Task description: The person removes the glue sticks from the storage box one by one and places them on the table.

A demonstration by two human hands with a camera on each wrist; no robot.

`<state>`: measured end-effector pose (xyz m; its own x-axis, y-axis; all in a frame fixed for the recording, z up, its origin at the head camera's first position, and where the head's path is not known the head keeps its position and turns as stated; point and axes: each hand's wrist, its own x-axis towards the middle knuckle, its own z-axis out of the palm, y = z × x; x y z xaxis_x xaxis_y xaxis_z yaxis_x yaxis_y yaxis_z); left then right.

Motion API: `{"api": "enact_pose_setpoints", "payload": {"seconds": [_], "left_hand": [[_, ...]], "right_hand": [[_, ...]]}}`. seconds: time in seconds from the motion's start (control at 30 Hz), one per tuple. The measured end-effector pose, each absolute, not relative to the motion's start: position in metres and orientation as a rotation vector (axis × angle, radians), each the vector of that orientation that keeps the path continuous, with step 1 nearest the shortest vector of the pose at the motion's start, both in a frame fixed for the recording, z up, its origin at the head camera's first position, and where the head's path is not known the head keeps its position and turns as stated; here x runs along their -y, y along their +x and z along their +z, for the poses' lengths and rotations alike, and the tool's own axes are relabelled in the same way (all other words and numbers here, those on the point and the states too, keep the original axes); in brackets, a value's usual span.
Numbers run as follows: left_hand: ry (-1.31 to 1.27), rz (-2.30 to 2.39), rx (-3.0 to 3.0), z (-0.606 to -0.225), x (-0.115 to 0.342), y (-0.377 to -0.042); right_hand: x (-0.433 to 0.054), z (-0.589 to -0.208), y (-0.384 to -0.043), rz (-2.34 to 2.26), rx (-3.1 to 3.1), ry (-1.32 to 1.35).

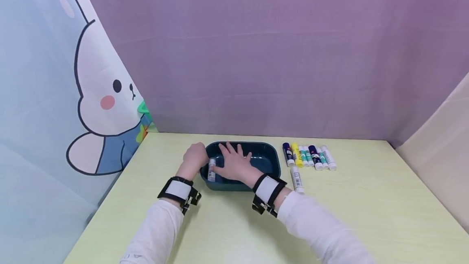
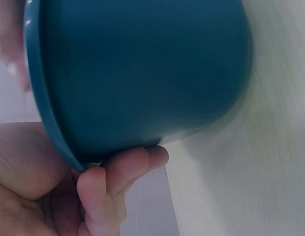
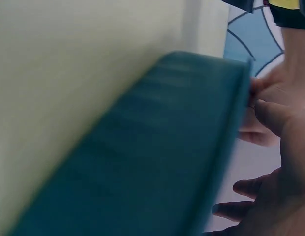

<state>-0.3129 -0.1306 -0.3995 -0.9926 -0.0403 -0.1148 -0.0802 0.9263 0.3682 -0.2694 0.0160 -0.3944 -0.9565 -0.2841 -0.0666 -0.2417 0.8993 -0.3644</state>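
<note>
A dark teal plastic basin (image 1: 269, 158) stands on the table. My left hand (image 1: 196, 156) grips its left rim, the fingers (image 2: 125, 169) curled under the lip on the outside in the left wrist view. My right hand (image 1: 236, 164) hovers over the basin with its fingers spread; its fingers (image 3: 236, 210) also stand apart in the right wrist view. Inside, at the left end, a white glue stick (image 1: 211, 169) leans against the wall, close to the right thumb. Whether the thumb touches it I cannot tell.
Right of the basin, several glue sticks lie side by side, among them a navy one (image 1: 288, 155) and a yellow one (image 1: 296, 155). A single white glue stick (image 1: 297, 180) lies nearer the front. A purple curtain (image 1: 275, 60) hangs behind the table (image 1: 366, 215).
</note>
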Motion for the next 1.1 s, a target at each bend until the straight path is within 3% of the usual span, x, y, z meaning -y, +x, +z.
{"api": "enact_pose_setpoints", "payload": {"seconds": [0.77, 1.1], "left_hand": [[-0.085, 0.582, -2.99, -0.398, 0.132, -0.312], [-0.079, 0.589, -2.981, -0.399, 0.131, -0.312]], "right_hand": [[0.021, -0.432, -0.282, -0.578, -2.943, -0.244], [0.027, -0.433, -0.286, -0.543, -3.025, -0.338]]}}
